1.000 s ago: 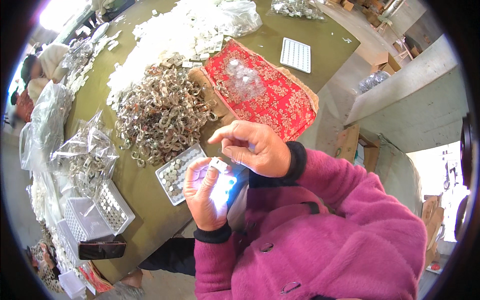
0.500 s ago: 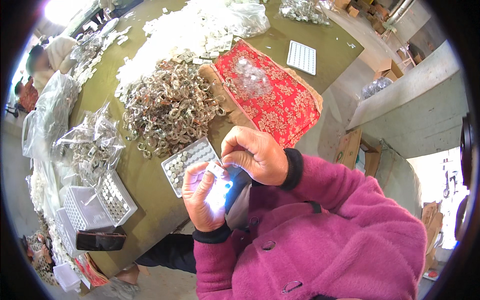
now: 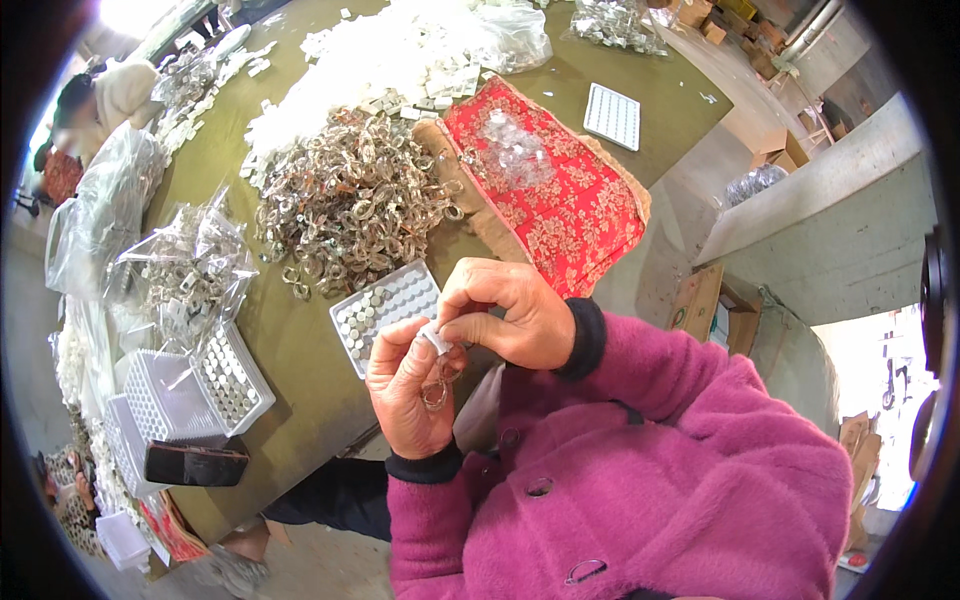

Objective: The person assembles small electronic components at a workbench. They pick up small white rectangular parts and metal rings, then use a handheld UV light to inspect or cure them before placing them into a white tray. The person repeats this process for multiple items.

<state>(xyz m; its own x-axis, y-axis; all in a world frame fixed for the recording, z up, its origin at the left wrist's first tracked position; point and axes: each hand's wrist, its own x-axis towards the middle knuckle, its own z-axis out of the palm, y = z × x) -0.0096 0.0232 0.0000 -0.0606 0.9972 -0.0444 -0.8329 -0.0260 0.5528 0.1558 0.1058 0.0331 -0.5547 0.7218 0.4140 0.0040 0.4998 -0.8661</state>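
My left hand (image 3: 408, 395) pinches a small white keychain light (image 3: 434, 340) between thumb and fingers. A metal key ring (image 3: 435, 396) dangles from it over the palm. The thumb and fingertips of my right hand (image 3: 512, 312) close on the same white piece from the other side. Just beyond my left hand lies a pale plastic tray (image 3: 412, 287), its left part filled with silver discs like button cells (image 3: 358, 322). Past the tray is a large heap of metal key rings (image 3: 350, 205). What exactly the fingertips press is hidden.
A red floral cloth (image 3: 590, 215) lies beyond my right hand, a white tray (image 3: 612, 117) farther back. White pieces (image 3: 370, 50) cover the far table. At left are a clear bag (image 3: 185, 290), disc trays (image 3: 232, 385) and a dark case (image 3: 195, 464). Another person (image 3: 120, 100) sits far left.
The bright bluish-white light in my left palm has gone out, and the key ring now shows there. My right fingertips have shifted slightly left onto the white piece. The view has shifted slightly.
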